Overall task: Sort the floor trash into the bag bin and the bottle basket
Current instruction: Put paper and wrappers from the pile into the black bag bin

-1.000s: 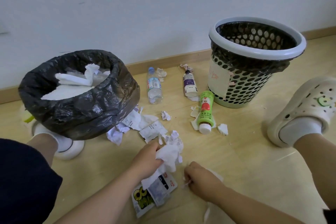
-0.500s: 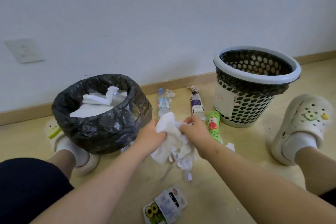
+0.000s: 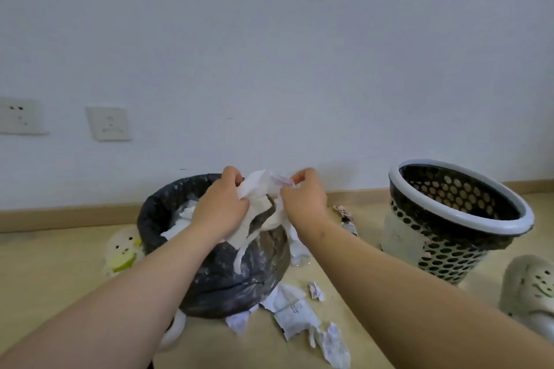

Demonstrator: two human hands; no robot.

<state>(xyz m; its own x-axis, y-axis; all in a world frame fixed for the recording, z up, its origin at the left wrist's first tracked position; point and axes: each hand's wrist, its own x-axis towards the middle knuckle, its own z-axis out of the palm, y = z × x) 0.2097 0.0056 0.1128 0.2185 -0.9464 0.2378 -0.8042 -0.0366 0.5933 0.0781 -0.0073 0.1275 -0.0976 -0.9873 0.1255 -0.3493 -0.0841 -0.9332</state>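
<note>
The black bag bin [image 3: 227, 278] already has white paper in it, so the paper half of the sort is under way. The perforated bottle basket [image 3: 443, 255], well apart to the right, shows no bottle through its mouth (its bottom is hidden, so I cannot rule one out). That half looks not yet begun.

Both hands hold a wad of white tissue [image 3: 259, 186] directly over the bag bin's opening, with a strip of it hanging down in front of the bag. The left hand [image 3: 221, 207] has its fingers curled round the wad's left side. The right hand [image 3: 302, 201] pinches the wad's upper right edge between thumb and fingertips. I judge this to be the drop-off step for this handful.

On the floor, a torn white wrapper [image 3: 295, 308] lies just beside the bin's base, with a crumpled scrap [image 3: 314, 290] and a ragged tissue piece [image 3: 332, 341] near it. A small dark-labelled bottle [image 3: 347, 220] lies between bin and basket, mostly hidden by the right forearm. All of it remains to be sorted.

As for writing, a pale patch [image 3: 398, 237] on the basket wall carries a faint mark I cannot read. The wrapper has printed lines too small to make out, and the bottle's label is illegible.
</note>
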